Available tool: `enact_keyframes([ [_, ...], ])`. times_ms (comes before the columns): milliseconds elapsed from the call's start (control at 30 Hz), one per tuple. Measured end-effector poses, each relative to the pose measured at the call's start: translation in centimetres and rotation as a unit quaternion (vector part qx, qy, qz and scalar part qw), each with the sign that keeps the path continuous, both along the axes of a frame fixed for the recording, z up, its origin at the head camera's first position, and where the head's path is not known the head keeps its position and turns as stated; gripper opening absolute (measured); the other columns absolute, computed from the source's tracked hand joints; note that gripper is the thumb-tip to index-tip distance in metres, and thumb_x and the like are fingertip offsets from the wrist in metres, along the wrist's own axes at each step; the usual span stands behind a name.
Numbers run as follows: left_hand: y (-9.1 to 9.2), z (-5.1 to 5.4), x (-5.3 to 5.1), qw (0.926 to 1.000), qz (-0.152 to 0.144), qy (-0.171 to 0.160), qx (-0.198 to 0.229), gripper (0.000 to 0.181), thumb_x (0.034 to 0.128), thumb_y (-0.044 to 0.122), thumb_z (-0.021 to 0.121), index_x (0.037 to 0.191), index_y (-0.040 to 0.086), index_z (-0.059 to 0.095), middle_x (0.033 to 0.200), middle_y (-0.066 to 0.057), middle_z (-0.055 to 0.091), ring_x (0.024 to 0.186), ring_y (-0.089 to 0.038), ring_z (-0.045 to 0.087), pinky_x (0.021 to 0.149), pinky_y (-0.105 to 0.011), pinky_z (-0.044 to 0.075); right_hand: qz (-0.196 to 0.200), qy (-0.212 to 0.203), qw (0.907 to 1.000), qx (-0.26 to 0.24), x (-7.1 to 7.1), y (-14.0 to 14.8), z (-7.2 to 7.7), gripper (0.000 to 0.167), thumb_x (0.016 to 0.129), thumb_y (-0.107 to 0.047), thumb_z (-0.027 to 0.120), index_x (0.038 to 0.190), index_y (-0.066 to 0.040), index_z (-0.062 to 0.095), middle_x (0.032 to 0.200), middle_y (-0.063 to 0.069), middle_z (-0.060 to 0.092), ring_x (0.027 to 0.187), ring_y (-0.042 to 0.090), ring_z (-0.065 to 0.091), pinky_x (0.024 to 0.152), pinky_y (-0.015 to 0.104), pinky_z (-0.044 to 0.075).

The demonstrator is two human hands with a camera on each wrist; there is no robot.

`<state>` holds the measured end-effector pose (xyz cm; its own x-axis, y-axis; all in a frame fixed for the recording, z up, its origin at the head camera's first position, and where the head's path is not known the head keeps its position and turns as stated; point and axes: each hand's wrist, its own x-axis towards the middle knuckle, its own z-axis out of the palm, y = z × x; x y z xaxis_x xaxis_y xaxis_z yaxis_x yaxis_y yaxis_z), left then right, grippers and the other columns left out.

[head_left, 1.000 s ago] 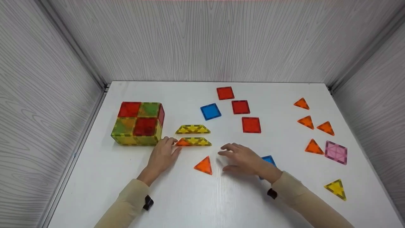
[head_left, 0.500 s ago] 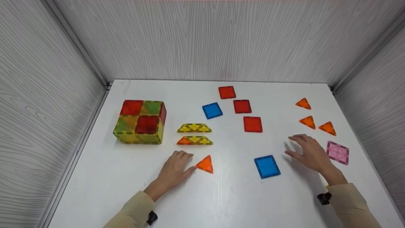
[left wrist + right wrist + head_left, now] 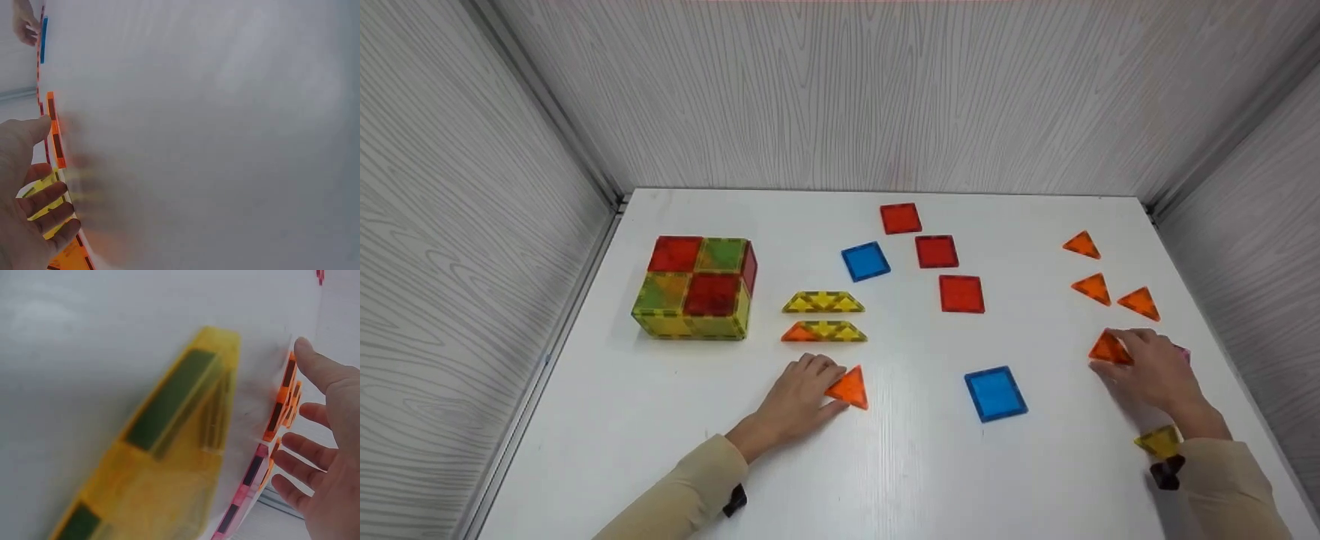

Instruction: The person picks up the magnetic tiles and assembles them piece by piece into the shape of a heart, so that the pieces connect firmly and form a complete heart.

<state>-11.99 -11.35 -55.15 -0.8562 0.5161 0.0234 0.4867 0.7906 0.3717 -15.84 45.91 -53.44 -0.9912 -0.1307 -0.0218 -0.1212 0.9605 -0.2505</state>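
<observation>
At mid-table in the head view, the left hand [image 3: 801,396] has thumb and fingertips on two sides of an orange triangle [image 3: 851,388], which lies flat. In the left wrist view, the thumb of the left hand [image 3: 28,185] meets the edge of this orange triangle [image 3: 57,138]. Far to the right, the right hand [image 3: 1159,369] pinches another orange triangle [image 3: 1109,349] between thumb and index finger, partly covering it. A pink square [image 3: 242,486] is mostly hidden under the right hand in the head view. A yellow triangle [image 3: 1158,442] lies beside the right wrist.
A red, green and yellow tile block [image 3: 712,293] stands at left. Two flat trapezoid strips, one yellow [image 3: 823,302] and one orange-yellow [image 3: 829,331], lie near it. Blue squares [image 3: 996,394] and red squares [image 3: 961,293] are around the middle; several orange triangles [image 3: 1091,288] lie at right.
The right hand has gone from the middle to the right side and closed on an orange triangle. The left hand has left the orange-yellow strip, moved nearer and right, and taken the centre orange triangle.
</observation>
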Motion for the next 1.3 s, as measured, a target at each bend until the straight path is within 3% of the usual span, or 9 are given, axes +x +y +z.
enact_keyframes([
  [100,0.1,-0.1,-0.3,0.9999,-0.003,-0.01,-0.003,0.053,0.1018,0.048,0.067,0.142,0.013,0.064,0.138,-0.006,0.066,0.127,-0.026,0.056,0.112,-0.046,0.05,0.0,0.008,0.9999,0.015,-0.1,0.1,-0.3,0.079,0.096,-0.054,0.073,0.144,0.007,0.057,0.135,0.041,0.057,0.114,0.061,0.054,0.087,0.075,0.045],
  [333,0.3,-0.3,-0.7,0.9999,-0.008,-0.009,-0.002,0.054,0.1005,0.051,0.067,0.139,0.013,0.067,0.136,-0.005,0.067,0.124,-0.025,0.056,0.11,-0.046,0.051,0.01,0.04,0.999,0.017,-0.5,-0.3,-0.6,0.065,0.095,-0.038,0.078,0.138,0.007,0.063,0.126,0.037,0.064,0.1,0.052,0.063,0.076,0.061,0.052],
  [533,0.5,-0.2,-0.8,0.9999,-0.009,0.001,-0.006,0.056,0.0994,0.053,0.067,0.139,0.012,0.068,0.133,-0.006,0.068,0.12,-0.025,0.057,0.107,-0.044,0.052,0.018,0.033,0.9993,0.001,-0.9,-1.6,-0.4,0.057,0.094,-0.029,0.079,0.136,0.007,0.065,0.124,0.035,0.064,0.098,0.045,0.063,0.082,0.061,0.058],
  [733,0.6,-0.2,-0.8,0.9999,-0.003,-0.009,-0.007,0.057,0.099,0.054,0.067,0.139,0.013,0.068,0.132,-0.006,0.067,0.12,-0.026,0.056,0.107,-0.044,0.052,0.024,0.003,0.9987,-0.044,-1.2,-4.9,0.3,0.056,0.094,-0.028,0.079,0.138,0.004,0.065,0.128,0.031,0.063,0.108,0.045,0.06,0.09,0.061,0.06],
  [900,0.7,-0.2,-0.9,0.9997,0.001,-0.025,-0.003,0.057,0.0994,0.053,0.066,0.14,0.014,0.067,0.133,-0.006,0.067,0.122,-0.026,0.056,0.11,-0.047,0.05,0.065,0.021,0.9955,-0.066,-1.4,-8.4,0.9,0.053,0.092,-0.024,0.081,0.137,0.002,0.067,0.129,0.027,0.064,0.113,0.044,0.062,0.094,0.061,0.06],
  [1067,0.7,-0.2,-0.9,0.9997,0.0,-0.026,-0.004,0.058,0.0997,0.055,0.065,0.14,0.014,0.068,0.133,-0.005,0.067,0.122,-0.026,0.056,0.109,-0.046,0.05,0.1,0.032,0.9921,-0.069,-1.2,-12.9,1.2,0.051,0.092,-0.03,0.081,0.135,-0.004,0.07,0.131,0.019,0.066,0.117,0.037,0.063,0.095,0.057,0.061],
  [1300,0.7,-0.1,-0.9,0.9997,0.0,-0.025,-0.003,0.058,0.0991,0.055,0.066,0.139,0.013,0.068,0.133,-0.006,0.067,0.12,-0.026,0.056,0.107,-0.046,0.05,0.227,0.072,0.9706,-0.034,-0.5,-19.9,1.2,0.054,0.088,-0.036,0.086,0.135,-0.013,0.072,0.126,0.011,0.069,0.109,0.026,0.066,0.091,0.043,0.063],
])
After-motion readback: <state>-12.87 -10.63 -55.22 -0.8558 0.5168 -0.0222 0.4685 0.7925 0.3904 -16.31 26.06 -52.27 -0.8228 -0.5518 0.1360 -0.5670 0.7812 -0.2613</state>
